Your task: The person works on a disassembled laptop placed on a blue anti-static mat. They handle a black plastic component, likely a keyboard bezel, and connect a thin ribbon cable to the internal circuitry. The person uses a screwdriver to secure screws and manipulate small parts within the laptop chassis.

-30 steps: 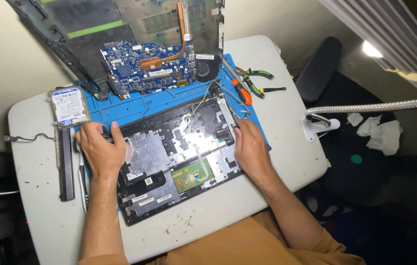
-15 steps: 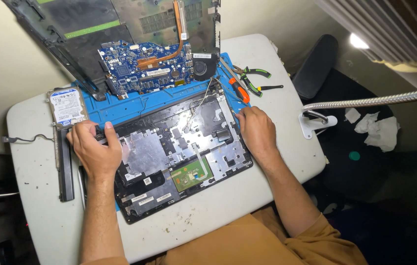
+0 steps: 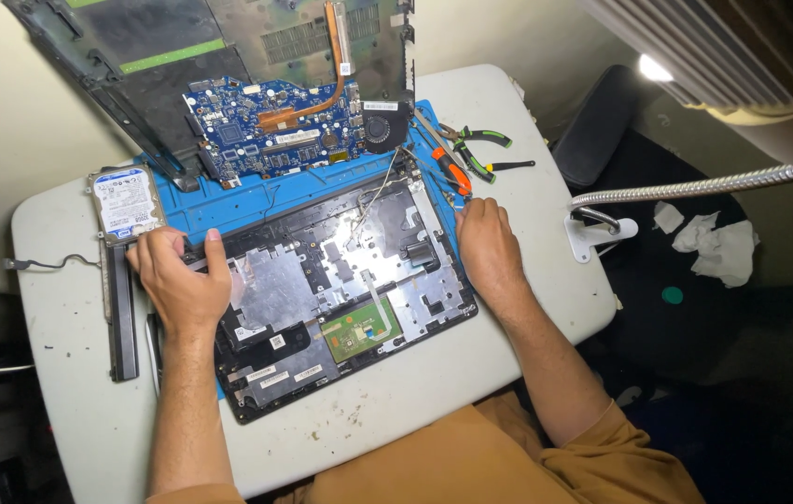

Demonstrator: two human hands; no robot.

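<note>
An opened laptop base [image 3: 340, 289] is seen at centre frame, lying on a white table [image 3: 70, 373] and partly on a blue mat [image 3: 229, 201]. Its left edge is gripped by the left hand [image 3: 177, 280], fingers curled over the rim. The right edge is touched by the right hand [image 3: 488, 247], fingers flat and together, nothing enclosed. Further up, a blue circuit board [image 3: 275, 135], a hard drive [image 3: 126, 203] at upper left and pliers [image 3: 476, 149] are noted.

Left hand [image 3: 177, 280] covers the laptop base [image 3: 340, 289] corner at 9 o'clock; grip underneath not visible. Back cover [image 3: 219, 47] cut off by top edge at 12. Bench [image 3: 70, 373] cut off at 7. Pliers [image 3: 471, 149] partly stacked, too small to separate.
</note>
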